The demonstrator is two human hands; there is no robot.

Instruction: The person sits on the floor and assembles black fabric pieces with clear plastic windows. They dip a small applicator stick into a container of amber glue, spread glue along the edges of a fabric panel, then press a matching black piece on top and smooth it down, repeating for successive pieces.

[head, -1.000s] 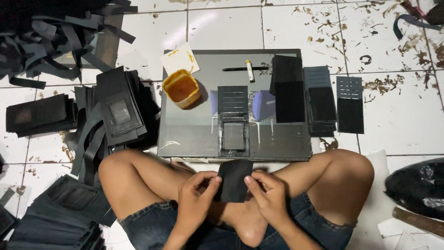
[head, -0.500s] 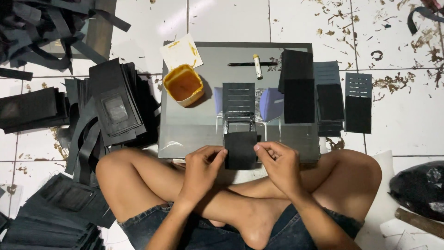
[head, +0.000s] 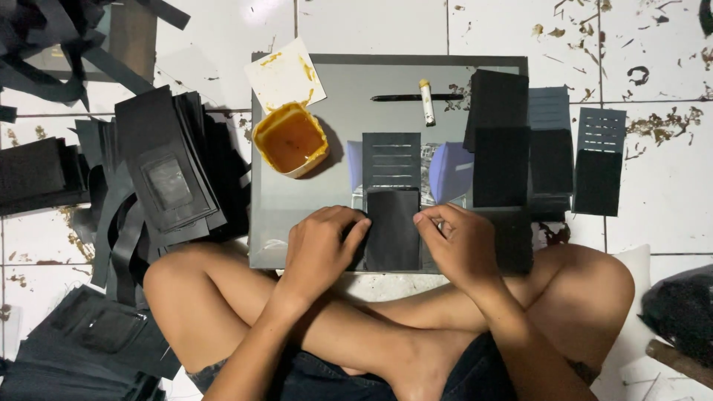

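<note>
left hand (head: 321,249): fingers pressing flat on the black leather panel (head: 393,229), left edge
right hand (head: 462,245): fingers curled, touching its right edge
glue tub (head: 290,139): sitting beyond left fingers

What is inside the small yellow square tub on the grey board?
The small yellow square tub holds a brownish-orange, glue-like liquid with smears on its rim. Its bottom is covered by the liquid. The tub sits on the grey board.

Your light's coming from overhead, pretty flat and dim-ish, with a bright glare patch on the white floor tile (head: 267,11) up top. The grey board (head: 338,111) has a soft sheen. The black pieces lose detail, and focus stays sharp with hardly any blur.
</note>
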